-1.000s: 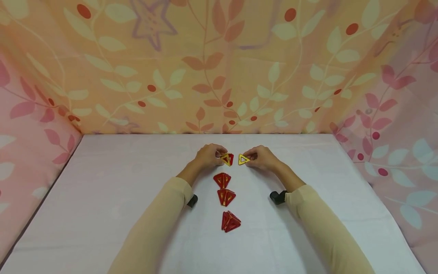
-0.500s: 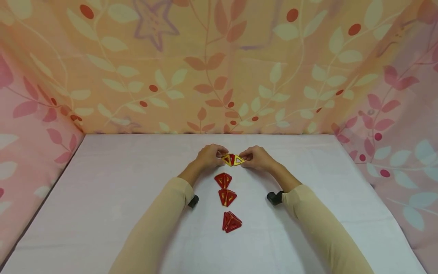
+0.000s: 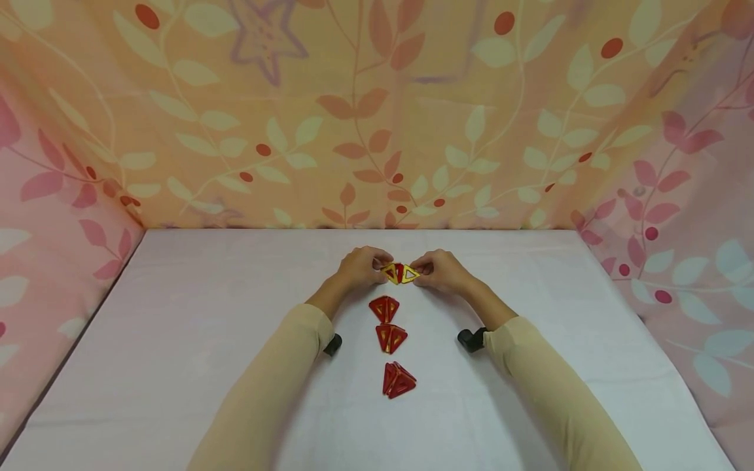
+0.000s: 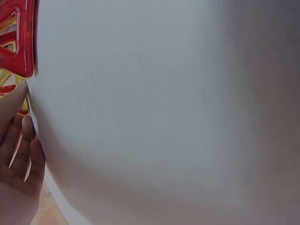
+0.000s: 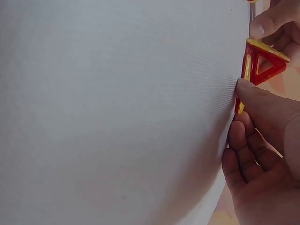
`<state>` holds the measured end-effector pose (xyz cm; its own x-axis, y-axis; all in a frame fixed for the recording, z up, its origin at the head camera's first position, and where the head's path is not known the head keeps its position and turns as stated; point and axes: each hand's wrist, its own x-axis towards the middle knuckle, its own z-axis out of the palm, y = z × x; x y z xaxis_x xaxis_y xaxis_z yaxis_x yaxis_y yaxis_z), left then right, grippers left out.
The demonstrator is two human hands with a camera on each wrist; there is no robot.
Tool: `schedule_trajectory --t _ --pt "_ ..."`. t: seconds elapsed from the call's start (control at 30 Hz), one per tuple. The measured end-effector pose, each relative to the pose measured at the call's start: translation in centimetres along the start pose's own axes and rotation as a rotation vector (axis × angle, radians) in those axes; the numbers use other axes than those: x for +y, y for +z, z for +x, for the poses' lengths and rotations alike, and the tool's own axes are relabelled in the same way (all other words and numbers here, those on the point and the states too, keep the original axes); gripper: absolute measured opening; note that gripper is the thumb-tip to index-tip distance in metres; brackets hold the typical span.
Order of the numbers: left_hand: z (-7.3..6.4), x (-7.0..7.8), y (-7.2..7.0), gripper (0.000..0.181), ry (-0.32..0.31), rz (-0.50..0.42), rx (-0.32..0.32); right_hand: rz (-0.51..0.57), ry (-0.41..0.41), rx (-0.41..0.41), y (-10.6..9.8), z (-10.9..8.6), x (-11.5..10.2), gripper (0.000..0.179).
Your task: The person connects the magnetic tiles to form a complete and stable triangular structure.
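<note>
Near the back of the table, my left hand (image 3: 362, 266) pinches the left part of a small cluster of red and yellow triangular magnetic tiles (image 3: 391, 273). My right hand (image 3: 444, 270) pinches a yellow triangular tile (image 3: 410, 274) between thumb and fingers, its left edge against the red side of that cluster. In the right wrist view the yellow tile (image 5: 241, 101) shows edge-on under the thumb, beside a red tile (image 5: 257, 77). In the left wrist view the left thumb and fingers (image 4: 21, 154) are at a yellow edge, partly hidden behind a nearer red tile (image 4: 26, 47).
Closer to me, three small red pyramid-like tile clusters stand in a column: the far one (image 3: 384, 309), the middle one (image 3: 391, 339) right below it, and the near one (image 3: 399, 381). A white cloth covers the table (image 3: 206, 327). Patterned curtains (image 3: 294, 163) enclose it.
The right hand has moved left, bringing its yellow tile from a small gap away up against the left hand's cluster. The left hand and the three red clusters have barely moved.
</note>
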<state>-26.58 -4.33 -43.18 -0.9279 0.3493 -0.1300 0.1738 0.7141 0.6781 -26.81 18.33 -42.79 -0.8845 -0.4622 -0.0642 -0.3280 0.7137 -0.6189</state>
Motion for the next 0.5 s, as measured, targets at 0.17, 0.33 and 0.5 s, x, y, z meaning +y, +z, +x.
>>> schedule_trajectory --t 0.17,0.33,0.5 --pt "-0.13 0.09 -0.13 0.038 0.002 0.005 -0.009 -0.002 -0.013 -0.003 0.01 0.02 -0.05 0.032" --pt "-0.19 0.12 -0.18 0.038 0.008 -0.003 -0.008 -0.003 -0.003 -0.013 0.01 0.07 -0.17 0.031" --pt "-0.25 0.17 -0.13 0.038 0.007 -0.008 -0.004 -0.011 0.005 -0.017 0.03 0.15 -0.36 0.03"
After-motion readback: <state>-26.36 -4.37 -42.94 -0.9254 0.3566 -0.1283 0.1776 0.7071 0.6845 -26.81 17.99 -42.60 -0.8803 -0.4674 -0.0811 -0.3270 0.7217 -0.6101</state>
